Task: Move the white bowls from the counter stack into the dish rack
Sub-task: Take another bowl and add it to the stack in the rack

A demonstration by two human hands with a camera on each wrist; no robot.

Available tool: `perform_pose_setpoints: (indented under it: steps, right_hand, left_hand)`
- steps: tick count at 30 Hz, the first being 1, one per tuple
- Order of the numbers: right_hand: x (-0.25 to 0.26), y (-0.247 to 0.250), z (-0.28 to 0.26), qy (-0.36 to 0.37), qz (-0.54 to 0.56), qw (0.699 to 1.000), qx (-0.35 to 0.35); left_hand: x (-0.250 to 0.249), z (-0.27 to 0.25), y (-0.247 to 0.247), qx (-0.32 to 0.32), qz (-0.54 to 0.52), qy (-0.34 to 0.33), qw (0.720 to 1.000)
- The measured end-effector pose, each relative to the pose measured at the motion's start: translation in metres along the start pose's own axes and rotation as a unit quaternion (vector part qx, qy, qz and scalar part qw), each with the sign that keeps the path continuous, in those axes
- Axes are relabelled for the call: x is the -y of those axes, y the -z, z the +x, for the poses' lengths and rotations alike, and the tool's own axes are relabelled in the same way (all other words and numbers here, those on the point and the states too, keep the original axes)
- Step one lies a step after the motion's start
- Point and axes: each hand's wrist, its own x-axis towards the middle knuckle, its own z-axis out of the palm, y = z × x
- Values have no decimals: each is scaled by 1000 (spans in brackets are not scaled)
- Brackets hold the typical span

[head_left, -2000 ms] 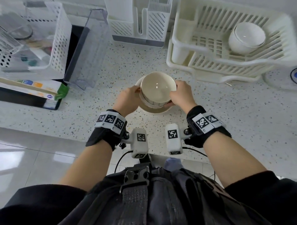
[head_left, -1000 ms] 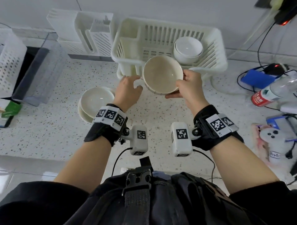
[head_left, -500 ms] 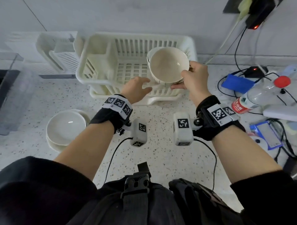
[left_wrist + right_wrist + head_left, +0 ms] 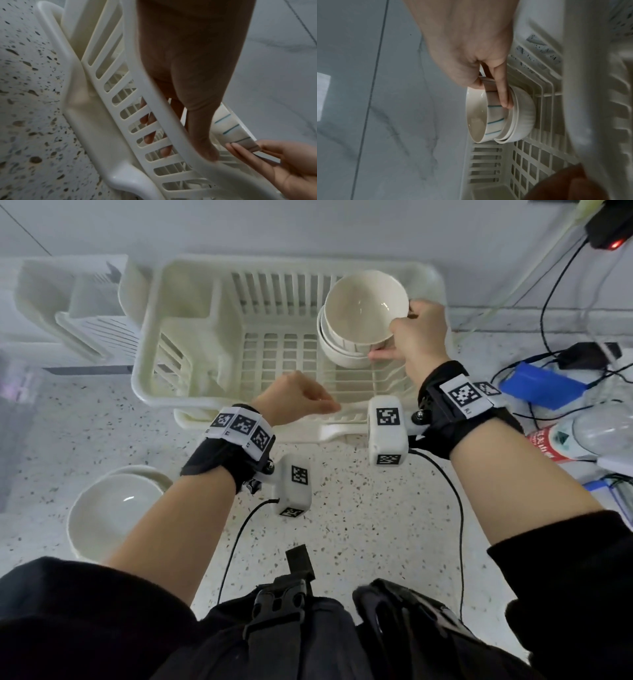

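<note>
In the head view my right hand [image 4: 394,337] pinches the rim of a white bowl [image 4: 364,306] with thin blue-green stripes on its outside. That bowl sits nested on two white bowls [image 4: 342,356] in the back right part of the cream dish rack [image 4: 147,337]. The right wrist view shows my thumb inside the striped bowl [image 4: 479,117] and my fingers [image 4: 502,94] down its outer wall. My left hand [image 4: 318,402] hangs at the rack's front rim [image 4: 154,108], its fingers loose and holding nothing. The counter stack of white bowls [image 4: 113,511] stands at the lower left.
A white slotted organizer [image 4: 78,313] stands left of the rack against the wall. To the right lie cables, a blue box [image 4: 541,386] and a plastic bottle [image 4: 582,436]. Speckled counter [image 4: 342,525] stretches between me and the rack.
My right hand has carried the striped bowl from the counter stack into the rack and onto the bowls there. My left hand let go of it and now hangs at the front rim.
</note>
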Motion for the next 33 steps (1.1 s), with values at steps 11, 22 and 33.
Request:
perform_pose_setpoints:
  steps: [11, 22, 33]
  right_hand:
    - [-8, -11, 26, -18, -52, 999, 0]
    - [-14, -15, 35, -10, -118, 993, 10]
    - [-6, 13, -32, 56, -147, 986, 55]
  left_hand:
    - [6, 4, -4, -42, -49, -16, 998]
    - [7, 1, -9, -77, -29, -29, 996]
    - [-8, -43, -17, -161, 21, -74, 984]
